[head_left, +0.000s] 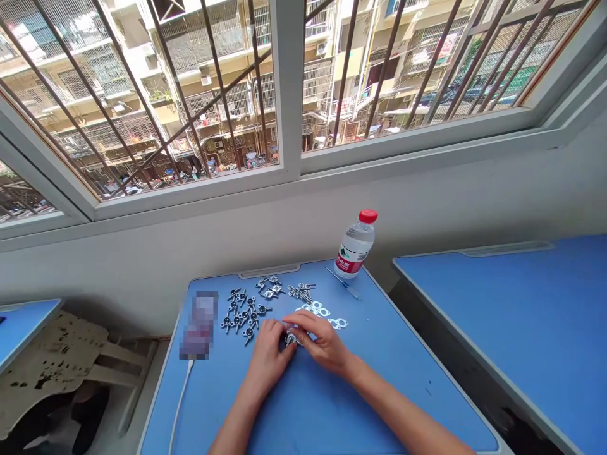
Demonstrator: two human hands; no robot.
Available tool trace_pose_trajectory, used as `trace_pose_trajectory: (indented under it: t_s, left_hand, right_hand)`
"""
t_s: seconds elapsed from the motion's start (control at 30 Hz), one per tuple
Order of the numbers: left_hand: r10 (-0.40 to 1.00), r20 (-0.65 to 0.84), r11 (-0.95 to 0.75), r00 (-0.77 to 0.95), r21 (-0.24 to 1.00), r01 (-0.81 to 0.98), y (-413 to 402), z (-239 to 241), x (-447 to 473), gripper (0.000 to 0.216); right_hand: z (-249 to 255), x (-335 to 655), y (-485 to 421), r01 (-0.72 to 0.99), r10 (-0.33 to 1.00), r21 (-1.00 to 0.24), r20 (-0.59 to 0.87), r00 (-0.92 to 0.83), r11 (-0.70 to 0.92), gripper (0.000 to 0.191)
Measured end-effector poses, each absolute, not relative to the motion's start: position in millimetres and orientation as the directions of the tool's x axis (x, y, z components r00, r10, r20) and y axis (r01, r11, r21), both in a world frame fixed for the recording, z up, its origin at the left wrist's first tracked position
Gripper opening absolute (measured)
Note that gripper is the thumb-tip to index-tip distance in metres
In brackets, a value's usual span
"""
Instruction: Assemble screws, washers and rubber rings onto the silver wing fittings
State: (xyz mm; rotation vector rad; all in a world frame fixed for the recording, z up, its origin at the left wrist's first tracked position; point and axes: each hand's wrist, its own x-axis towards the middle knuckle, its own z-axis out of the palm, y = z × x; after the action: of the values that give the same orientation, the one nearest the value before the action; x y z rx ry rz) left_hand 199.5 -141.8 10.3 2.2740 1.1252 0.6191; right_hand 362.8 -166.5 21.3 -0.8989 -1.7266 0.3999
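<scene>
My left hand and my right hand meet over the front-middle of the desk, fingers closed around a small silvery metal part. Fingers hide most of that part, so its exact shape cannot be made out. Left of my hands lie several small black round pieces with short metal stems. Behind them is a small group of silvery round pieces with stems. A pile of thin metal eye pins sits to their right. Flat white oval plates with holes lie just beyond my right hand.
A clear water bottle with a red cap stands at the desk's back right corner, beside a blue pen. On the left lies a blurred-out flat object with a white cable. Another blue desk stands to the right.
</scene>
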Motion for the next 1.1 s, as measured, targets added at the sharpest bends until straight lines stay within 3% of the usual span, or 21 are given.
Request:
trace_pose_trajectory:
  t_s: [0.57,1.1]
  left_hand:
    - [0.82,0.254,-0.546,0.512,0.615,0.569,-141,0,210,0.009]
    - [0.801,0.234,-0.562,0.551,0.611,0.557,-129,1,212,0.008]
  right_hand:
    - [20,366,-164,0.379,0.772,-0.705,0.634,-0.042,0.599,0.023]
    - [15,369,-159,0.402,0.785,-0.719,0.62,0.002,0.567,0.024]
